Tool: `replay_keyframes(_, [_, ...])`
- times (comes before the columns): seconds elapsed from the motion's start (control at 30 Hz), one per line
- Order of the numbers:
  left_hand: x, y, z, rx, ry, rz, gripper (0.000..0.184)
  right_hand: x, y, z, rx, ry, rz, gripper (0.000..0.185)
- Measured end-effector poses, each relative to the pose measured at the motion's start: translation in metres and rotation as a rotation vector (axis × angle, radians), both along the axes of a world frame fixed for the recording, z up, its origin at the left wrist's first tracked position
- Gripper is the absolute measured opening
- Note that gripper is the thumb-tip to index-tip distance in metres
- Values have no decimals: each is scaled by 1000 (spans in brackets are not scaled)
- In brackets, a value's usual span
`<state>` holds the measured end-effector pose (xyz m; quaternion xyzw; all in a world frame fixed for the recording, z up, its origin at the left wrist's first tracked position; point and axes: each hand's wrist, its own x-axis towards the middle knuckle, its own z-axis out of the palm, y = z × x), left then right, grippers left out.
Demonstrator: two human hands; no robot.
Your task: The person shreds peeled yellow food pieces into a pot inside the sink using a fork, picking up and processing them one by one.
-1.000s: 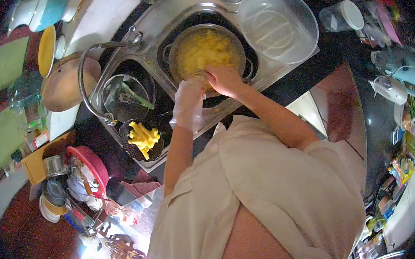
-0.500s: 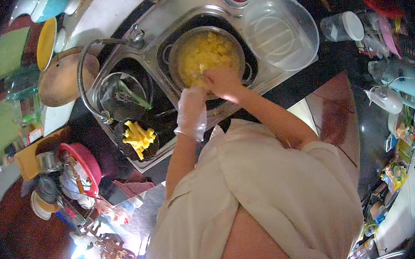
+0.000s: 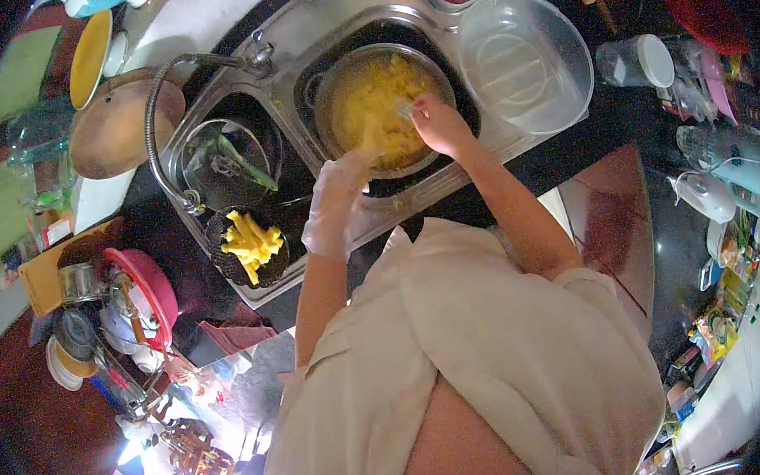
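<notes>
A round metal pot in the right sink basin holds many yellow food pieces. My left hand, in a clear plastic glove, is closed at the pot's near-left rim. A pale yellow piece juts from its fingertips over the pot; its kind is unclear. My bare right hand is closed over the pot's right side, around a small metal tool that looks like a fork. The tool's handle is hidden in the fingers. To the left, yellow strips lie in a black basket.
A large clear plastic tub stands on the right drainboard. A clear bowl with a green stalk sits in the left basin, under the curved faucet hose. Further left are a pink basin and a round wooden board.
My hands have drawn apart: the right has moved right and up across the pot, the left slightly left. The fork-like tool is now visible, and the whole view has shifted slightly.
</notes>
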<state>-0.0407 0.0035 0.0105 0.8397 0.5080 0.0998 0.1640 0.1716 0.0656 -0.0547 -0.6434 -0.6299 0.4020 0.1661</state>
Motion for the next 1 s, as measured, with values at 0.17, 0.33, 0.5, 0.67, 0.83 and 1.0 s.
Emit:
replay_keyframes(0.17, [13, 15, 8, -820, -431, 526, 31, 1, -6, -14, 78, 184, -24, 28])
replay_keyframes(0.33, [13, 10, -3, -1109, -995, 848, 34, 8, 6, 26, -389, 146, -108, 37])
replay_keyframes(0.5, [21, 1, 0, -925, -945, 712, 24, -3, 11, 1, -100, 289, -161, 28])
replay_keyframes(0.67, [29, 20, 21, -900, -304, 523, 20, -20, 10, 26, 130, 0, 36, 21])
replay_keyframes(0.83, [35, 5, 27, -52, -74, 178, 9, -34, -1, 19, 234, -230, 161, 23])
replay_keyframes(1.0, [39, 7, 37, -79, 43, 153, 16, -28, 0, 37, 196, -65, 24, 23])
